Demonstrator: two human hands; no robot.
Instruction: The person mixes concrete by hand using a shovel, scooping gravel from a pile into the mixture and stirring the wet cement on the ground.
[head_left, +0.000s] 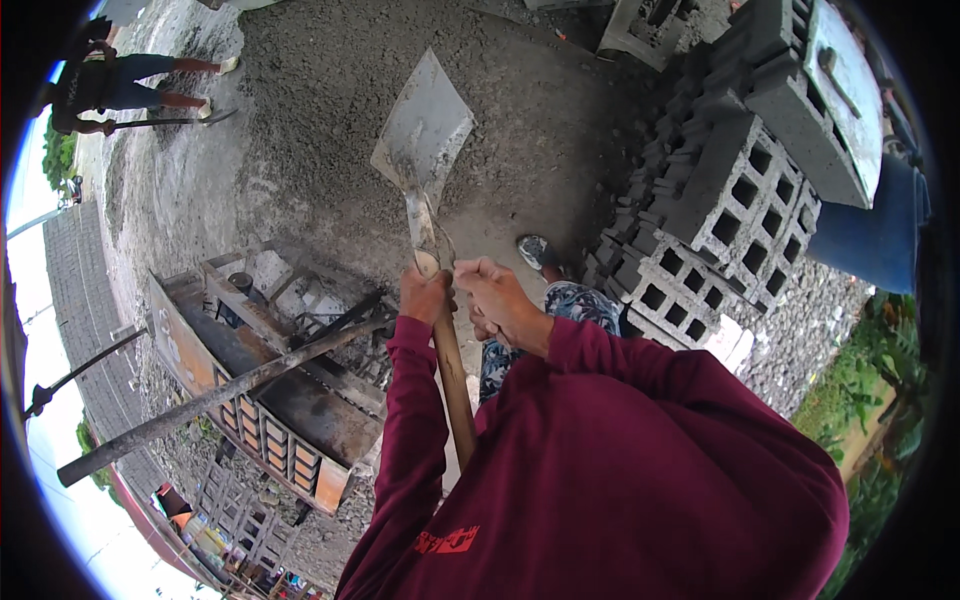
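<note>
A shovel (428, 125) with a pale, worn metal blade points away from me over grey gravelly ground. Its wooden handle (455, 390) runs back under my body, against my maroon sweater. My left hand (425, 293) is wrapped round the handle, just below the metal socket. Close beside it on the right, my right hand (500, 300) is closed with the fingers bent in. A thin strip curves from the shovel's neck toward these fingers; whether they pinch it I cannot make out.
Left of me stands a rusty metal block-making machine (290, 380) with a long bar (230, 395) across it. Hollow concrete blocks (750, 210) are stacked at right, near a blue drum (865, 240). Far left, another person (110, 80) holds a long-handled tool (170, 122).
</note>
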